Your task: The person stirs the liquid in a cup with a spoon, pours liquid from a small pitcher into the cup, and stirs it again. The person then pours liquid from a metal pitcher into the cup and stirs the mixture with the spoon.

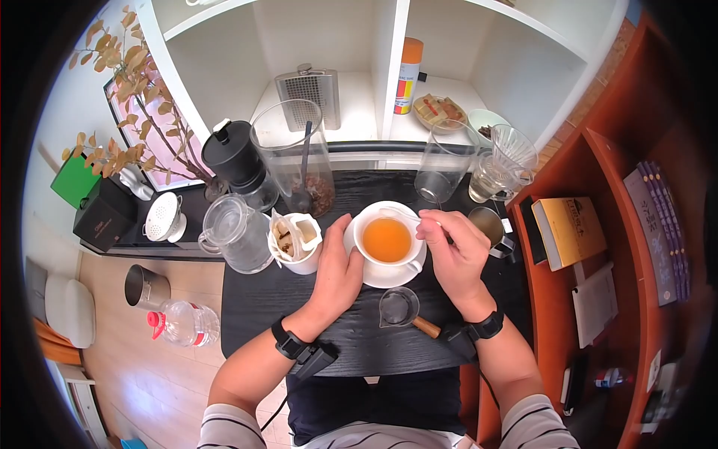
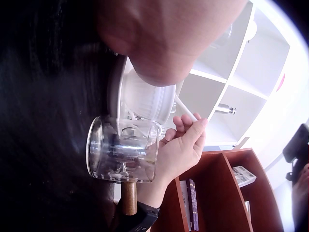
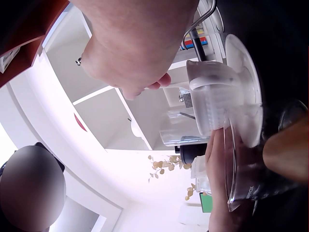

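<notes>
A white teacup of amber tea stands on a white saucer near the middle of the black table. Thumb and fingers of my right hand pinch the handle of a white spoon; its other end reaches into the cup. My left hand rests at the saucer's left side, fingers extended along the cup and holding nothing. In front of the saucer sits a small glass pitcher with a wooden handle, close by my right wrist.
Left of the cup are a white cup with a drip coffee bag, a lidded glass jug, a tall glass jar and a black grinder. To the right stand a metal pitcher, a glass dripper and a wooden bookcase.
</notes>
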Tool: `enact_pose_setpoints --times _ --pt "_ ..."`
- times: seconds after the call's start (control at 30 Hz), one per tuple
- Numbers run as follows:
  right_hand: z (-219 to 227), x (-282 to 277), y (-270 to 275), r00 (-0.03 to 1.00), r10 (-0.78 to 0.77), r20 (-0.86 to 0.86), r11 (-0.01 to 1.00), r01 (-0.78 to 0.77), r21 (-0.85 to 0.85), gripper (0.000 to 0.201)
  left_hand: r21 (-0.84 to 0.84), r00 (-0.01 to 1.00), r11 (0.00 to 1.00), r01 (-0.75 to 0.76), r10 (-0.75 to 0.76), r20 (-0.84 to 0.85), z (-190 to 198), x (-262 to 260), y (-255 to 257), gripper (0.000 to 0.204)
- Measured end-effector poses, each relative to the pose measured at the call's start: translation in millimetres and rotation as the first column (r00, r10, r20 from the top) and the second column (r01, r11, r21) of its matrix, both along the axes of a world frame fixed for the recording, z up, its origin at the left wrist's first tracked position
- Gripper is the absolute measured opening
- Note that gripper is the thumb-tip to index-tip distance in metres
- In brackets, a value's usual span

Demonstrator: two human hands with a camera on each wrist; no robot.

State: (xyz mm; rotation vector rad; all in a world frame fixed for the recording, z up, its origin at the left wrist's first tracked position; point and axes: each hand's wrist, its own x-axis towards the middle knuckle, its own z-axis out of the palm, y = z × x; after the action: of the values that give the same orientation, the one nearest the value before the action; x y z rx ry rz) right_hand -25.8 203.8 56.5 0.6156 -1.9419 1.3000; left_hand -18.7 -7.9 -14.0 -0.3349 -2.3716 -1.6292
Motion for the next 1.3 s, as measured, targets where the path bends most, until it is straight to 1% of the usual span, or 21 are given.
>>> enact_pose_setpoints --times 0.03,0.1,0.13,0.2,0.3,0.43,0.63,0.7,0.83,0.93,1.0,1.03,1.1,1.13,1.2,1.23,1.3 --pt "-0.3 -0.1 -0.3 1.0 -0.001 0.0 1.0 0.001 -0.001 0.011 -0.007 1.0 1.0 0.0 0.0 -0.001 0.3 -0.4 -0.1 0.056" --pt "-1.1 0.0 -1.2 1.0 0.015 0.026 0.998 -0.017 0.066 0.011 -0.002 1.0 1.0 0.0 0.0 0.002 -1.5 -0.9 0.1 0.056" --pt "-0.4 0.5 -0.9 1.0 0.015 0.026 0.998 -0.016 0.065 0.011 0.005 1.0 1.0 -0.002 0.002 0.006 -2.2 -0.8 0.1 0.056" --pt "1.8 1.6 -0.1 0.999 -0.026 -0.027 0.999 0.027 0.042 0.01 0.005 1.0 1.0 0.0 0.0 0.003 -2.1 -0.8 0.0 0.056" --pt "0.8 -1.2 -0.9 1.0 -0.005 -0.007 1.0 0.005 -0.002 0.009 -0.001 1.0 1.0 0.001 -0.001 -0.003 -1.4 -0.4 -0.4 0.056" --pt "-0.4 -1.2 -1.4 0.998 0.038 0.044 0.998 -0.041 0.053 0.009 0.001 1.0 1.0 0.002 -0.002 -0.006 -1.9 -0.9 -0.1 0.055" --pt "-0.4 -2.0 -2.0 0.999 -0.031 0.029 0.999 0.031 0.025 0.008 -0.015 1.0 1.0 0.002 -0.002 -0.01 0.2 0.6 -0.8 0.055" --pt "-0.1 -1.9 -1.9 0.996 -0.057 0.066 0.997 0.054 0.053 0.005 -0.018 1.0 1.0 0.001 -0.001 -0.008 1.1 0.9 -0.5 0.056" --pt "-0.5 -1.8 -1.6 0.994 -0.083 0.068 0.994 0.078 0.077 0.005 -0.032 1.0 0.999 -0.006 0.006 -0.01 2.7 1.4 0.0 0.055" --pt "-1.7 -1.4 -1.0 0.993 -0.071 0.098 0.996 0.065 0.057 0.007 -0.025 1.0 1.0 -0.008 0.008 -0.004 0.9 1.0 0.1 0.056" --pt "-2.0 -0.5 -1.0 0.986 0.0 0.169 1.0 0.005 -0.028 0.008 -0.021 1.0 1.0 -0.006 0.006 0.001 1.4 1.1 0.1 0.056" --pt "-3.5 -0.6 0.0 0.985 0.001 0.17 1.0 0.004 -0.027 0.008 -0.016 1.0 1.0 -0.004 0.004 0.004 1.9 1.0 0.2 0.056" --pt "-7.5 -1.3 3.3 0.992 0.035 0.122 0.997 -0.026 -0.071 0.006 -0.016 1.0 1.0 -0.004 0.004 0.002 3.0 1.2 0.4 0.056" --pt "-7.0 -1.2 3.5 0.992 0.037 0.125 0.997 -0.029 -0.07 0.006 -0.016 1.0 1.0 -0.003 0.003 0.0 3.4 1.6 0.2 0.056" --pt "-5.0 -1.5 3.7 1.0 -0.013 0.023 0.995 0.015 -0.094 0.005 -0.024 1.0 1.0 -0.002 0.002 0.003 4.5 1.6 -0.6 0.056" --pt "-5.4 -2.7 7.7 0.999 -0.037 -0.023 0.998 0.036 -0.046 0.006 -0.034 1.0 0.999 0.001 -0.001 0.001 4.4 1.5 -0.9 0.056" --pt "-2.5 -2.3 6.8 0.997 -0.066 -0.028 0.997 0.064 -0.052 0.006 -0.03 1.0 1.0 -0.002 0.002 0.001 1.9 1.0 -0.8 0.056"
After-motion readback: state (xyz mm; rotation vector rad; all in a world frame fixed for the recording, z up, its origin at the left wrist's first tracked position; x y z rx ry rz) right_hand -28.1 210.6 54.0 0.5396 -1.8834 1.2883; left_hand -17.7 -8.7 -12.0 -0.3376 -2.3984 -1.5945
